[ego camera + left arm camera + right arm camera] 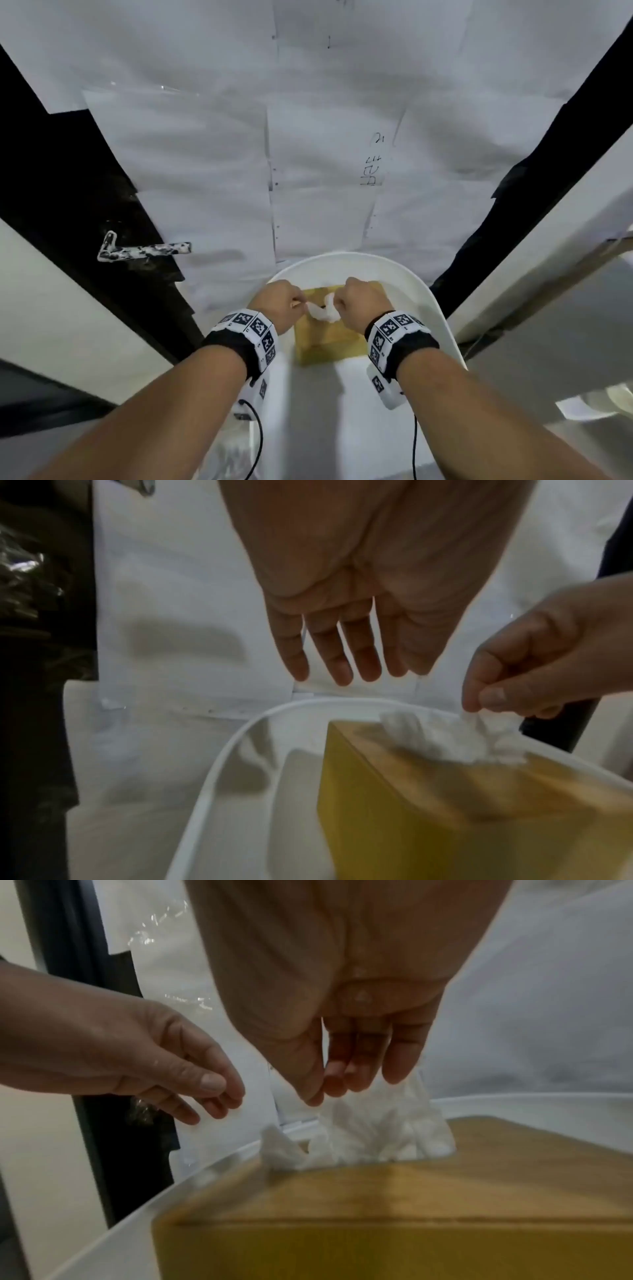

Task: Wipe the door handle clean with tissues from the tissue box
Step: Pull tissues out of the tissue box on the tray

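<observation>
Right hand (363,301) over yellow tissue box (327,342), thumb and fingertips (316,1093) pinched together on white tissue (323,310) sticking up from the slot. Tissue bunched, partly out, lower end in the box opening. Left hand (279,301) just beside it on the left; fingers (337,666) straight and a little apart in the left wrist view, gripping nothing, tips close to the tissue's left end. Contact with tissue unclear in the head view.

Tissue box resting inside white plastic tub (421,291), tub directly in front of the body, below both forearms. Marker-coded wrist bands (250,329) on both wrists, cables hanging down.

Door handle (144,250) well apart from both hands, up and to the left on a dark door (68,192); lever horizontal, smeared with white and dark blotches. White paper sheets (308,137) taped over the door panel behind the tub, some handwriting on one sheet, too blurred to read.
</observation>
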